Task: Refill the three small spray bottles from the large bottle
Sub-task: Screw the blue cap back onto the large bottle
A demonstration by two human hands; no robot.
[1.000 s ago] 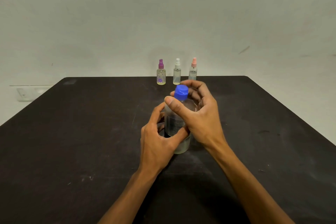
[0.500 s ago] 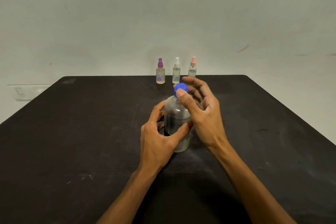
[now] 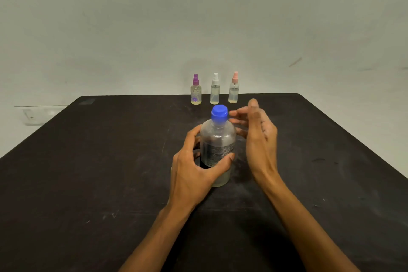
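The left hand (image 3: 194, 174) wraps around the big bottle (image 3: 217, 150), which stands on the black worktop (image 3: 88, 172). The right hand (image 3: 258, 137) is beside its blue cap (image 3: 219, 113), fingers loose, not touching. Three little spray bottles (image 3: 214, 89) stand beyond both hands.

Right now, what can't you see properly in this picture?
- Big bottle, head view: the left hand covers its lower left side, and the label print is too small to read.
- Small bottles: too far away to judge how full they are.
- Right hand: fingertips blurred beside the blue cap.
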